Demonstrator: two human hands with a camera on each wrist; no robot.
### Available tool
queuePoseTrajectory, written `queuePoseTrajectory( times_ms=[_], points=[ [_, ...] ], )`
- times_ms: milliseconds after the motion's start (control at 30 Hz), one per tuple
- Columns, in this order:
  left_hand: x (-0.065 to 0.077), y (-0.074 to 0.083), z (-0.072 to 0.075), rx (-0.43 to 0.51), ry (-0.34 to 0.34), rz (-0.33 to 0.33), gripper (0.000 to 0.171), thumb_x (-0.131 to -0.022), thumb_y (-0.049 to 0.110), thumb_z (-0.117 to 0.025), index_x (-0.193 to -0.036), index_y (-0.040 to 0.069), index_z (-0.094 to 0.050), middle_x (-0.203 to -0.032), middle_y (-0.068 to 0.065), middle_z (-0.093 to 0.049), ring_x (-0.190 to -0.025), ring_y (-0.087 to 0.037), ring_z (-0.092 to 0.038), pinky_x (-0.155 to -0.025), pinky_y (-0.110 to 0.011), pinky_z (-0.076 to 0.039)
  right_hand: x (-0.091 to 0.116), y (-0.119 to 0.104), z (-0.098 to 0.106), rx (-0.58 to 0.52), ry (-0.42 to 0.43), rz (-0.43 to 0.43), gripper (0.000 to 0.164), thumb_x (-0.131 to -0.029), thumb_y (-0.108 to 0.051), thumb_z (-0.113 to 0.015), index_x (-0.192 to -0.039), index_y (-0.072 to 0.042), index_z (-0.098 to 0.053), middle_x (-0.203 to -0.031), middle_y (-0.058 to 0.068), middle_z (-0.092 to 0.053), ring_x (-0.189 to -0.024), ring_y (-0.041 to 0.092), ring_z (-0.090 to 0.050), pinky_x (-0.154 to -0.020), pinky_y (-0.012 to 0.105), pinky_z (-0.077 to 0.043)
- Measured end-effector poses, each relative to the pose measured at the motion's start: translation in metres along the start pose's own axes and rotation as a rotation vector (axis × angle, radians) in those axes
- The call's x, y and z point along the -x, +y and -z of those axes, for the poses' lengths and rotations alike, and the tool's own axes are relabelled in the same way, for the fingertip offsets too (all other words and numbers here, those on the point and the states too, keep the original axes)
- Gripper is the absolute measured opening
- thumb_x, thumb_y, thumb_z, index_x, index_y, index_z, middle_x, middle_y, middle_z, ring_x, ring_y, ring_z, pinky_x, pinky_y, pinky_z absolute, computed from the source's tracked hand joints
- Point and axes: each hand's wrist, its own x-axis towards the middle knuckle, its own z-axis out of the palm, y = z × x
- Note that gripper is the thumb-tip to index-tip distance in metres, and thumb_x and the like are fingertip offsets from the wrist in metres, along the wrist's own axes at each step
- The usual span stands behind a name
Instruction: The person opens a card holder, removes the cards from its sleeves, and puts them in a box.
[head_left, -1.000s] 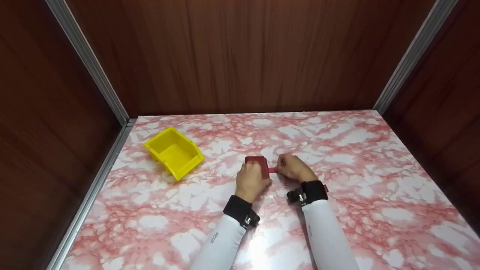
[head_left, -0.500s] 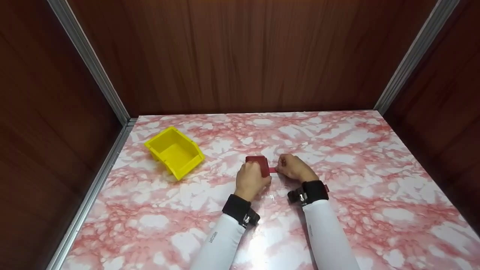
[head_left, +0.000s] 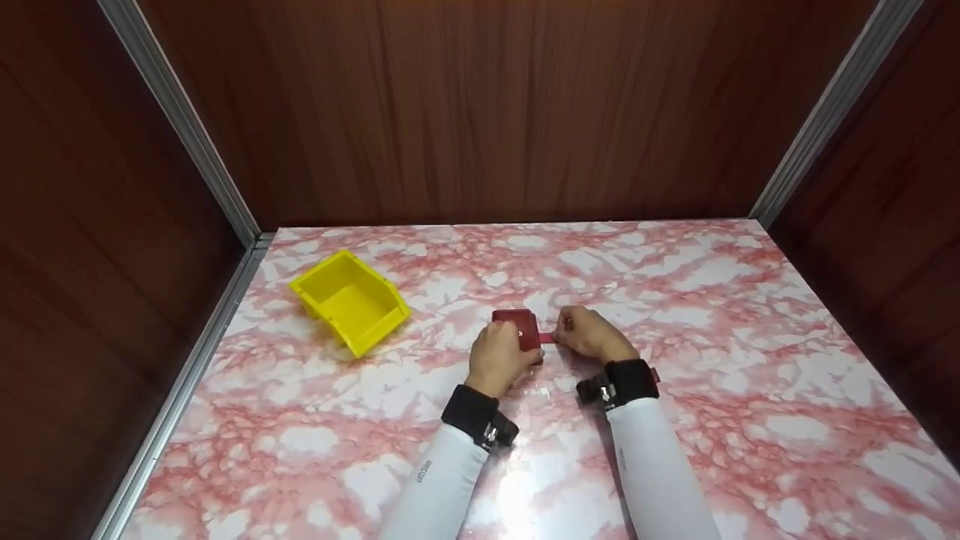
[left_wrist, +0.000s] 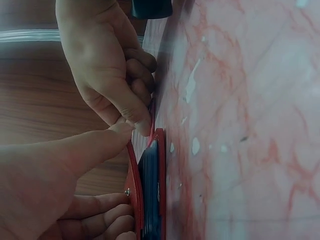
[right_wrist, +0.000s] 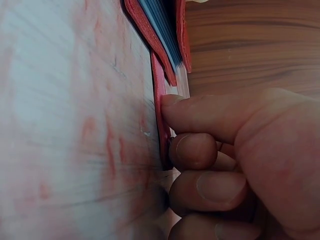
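A red card holder (head_left: 526, 322) with a small metal snap lies on the table in the head view. My left hand (head_left: 496, 361) grips it from the near left, fingers over its cover and thumb at the near right corner. Out of its right side runs a red strap (head_left: 547, 338), whose free end my right hand (head_left: 589, 334) pinches. In the right wrist view the thumb presses on the strap (right_wrist: 159, 82), the other fingers curled below. Dark blue leaves (left_wrist: 150, 175) show between the covers in the left wrist view, and the snap (left_wrist: 127, 192) sits close to the left fingers.
To the left stands a yellow open-fronted bin (head_left: 352, 304), apart from both hands. The pink and white marbled table (head_left: 712, 315) is bounded by brown wood-grain panels (head_left: 480, 112) at the back and sides, with grey metal rails at the corners.
My left hand has shifted slightly toward the near left over the card holder, so more of the cover and the snap now show. The right hand keeps its pinch on the strap.
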Motion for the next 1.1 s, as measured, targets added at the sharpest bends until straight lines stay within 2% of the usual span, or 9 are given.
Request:
queuePoseTrajectory(
  times_ms=[67,167,267,433,633,733,833,967,1100],
  points=[
    [0.005,0.01,0.014,0.017,-0.004,0.0,0.031,-0.079,0.037,-0.091,-0.083,0.01,-0.077,-0.083,-0.008,-0.08,-0.076,-0.026,-0.077,-0.068,-0.045,-0.062,0.0,0.0,0.0,0.003,0.003,0.003,0.018,-0.1,-0.018,-0.071,-0.088,-0.009,-0.061,-0.074,-0.005,-0.06,-0.073,0.014,-0.055,-0.071,0.027,-0.043],
    [0.014,0.028,0.043,0.043,-0.028,0.013,0.025,-0.082,0.032,-0.087,-0.076,0.01,-0.075,-0.081,-0.009,-0.079,-0.077,-0.028,-0.077,-0.07,-0.045,-0.063,0.001,0.001,0.001,0.003,0.0,-0.004,0.017,-0.1,-0.018,-0.07,-0.088,-0.009,-0.061,-0.076,-0.004,-0.06,-0.074,0.014,-0.056,-0.072,0.027,-0.044],
    [0.019,0.037,0.058,0.059,-0.037,0.032,0.022,-0.083,0.028,-0.084,-0.074,0.01,-0.074,-0.08,-0.009,-0.078,-0.076,-0.028,-0.076,-0.07,-0.042,-0.062,0.001,0.001,0.001,-0.002,-0.003,-0.008,0.017,-0.1,-0.018,-0.07,-0.088,-0.009,-0.06,-0.077,-0.004,-0.06,-0.075,0.015,-0.056,-0.072,0.027,-0.044],
    [0.017,0.037,0.07,0.091,-0.062,0.051,0.021,-0.084,0.027,-0.082,-0.074,0.011,-0.072,-0.077,-0.006,-0.074,-0.07,-0.02,-0.07,-0.066,-0.034,-0.059,0.001,0.0,0.001,-0.001,-0.003,-0.004,0.018,-0.1,-0.019,-0.07,-0.088,-0.01,-0.06,-0.076,-0.005,-0.058,-0.075,0.015,-0.056,-0.073,0.027,-0.044],
    [0.012,0.03,0.085,0.164,-0.136,0.05,0.037,-0.083,0.018,-0.073,-0.055,0.019,-0.05,-0.061,0.006,-0.054,-0.057,-0.01,-0.05,-0.054,-0.025,-0.042,0.001,0.001,0.001,0.004,-0.003,-0.001,0.019,-0.099,-0.019,-0.07,-0.086,-0.011,-0.059,-0.073,-0.007,-0.054,-0.074,0.014,-0.054,-0.073,0.027,-0.042],
    [0.011,0.027,0.092,0.198,-0.158,0.076,0.037,-0.084,0.013,-0.067,-0.053,0.02,-0.047,-0.06,0.007,-0.051,-0.055,-0.009,-0.045,-0.052,-0.025,-0.038,0.001,0.001,0.001,0.005,0.001,0.002,0.019,-0.099,-0.018,-0.07,-0.086,-0.011,-0.058,-0.072,-0.007,-0.053,-0.074,0.014,-0.054,-0.072,0.028,-0.042],
    [0.011,0.023,0.098,0.209,-0.111,0.132,0.03,-0.086,0.013,-0.066,-0.058,0.018,-0.054,-0.063,0.003,-0.058,-0.057,-0.012,-0.05,-0.055,-0.028,-0.041,0.001,0.001,0.002,0.004,0.005,0.003,0.018,-0.099,-0.018,-0.069,-0.086,-0.011,-0.058,-0.072,-0.007,-0.052,-0.072,0.014,-0.053,-0.071,0.027,-0.042],
    [0.01,0.015,0.104,0.174,-0.024,0.267,0.022,-0.092,0.023,-0.07,-0.073,0.012,-0.07,-0.078,-0.006,-0.075,-0.069,-0.021,-0.066,-0.065,-0.037,-0.053,0.002,0.001,0.001,-0.007,0.0,-0.003,0.018,-0.099,-0.017,-0.069,-0.086,-0.011,-0.057,-0.072,-0.007,-0.052,-0.072,0.014,-0.053,-0.07,0.027,-0.042],
    [0.006,-0.007,0.106,0.146,-0.035,0.393,0.024,-0.095,0.027,-0.075,-0.083,0.007,-0.074,-0.087,-0.011,-0.079,-0.081,-0.03,-0.074,-0.073,-0.045,-0.059,0.001,0.001,0.0,-0.006,-0.004,-0.003,0.018,-0.099,-0.016,-0.068,-0.086,-0.011,-0.057,-0.072,-0.007,-0.053,-0.072,0.014,-0.053,-0.07,0.027,-0.042]
  ],
)
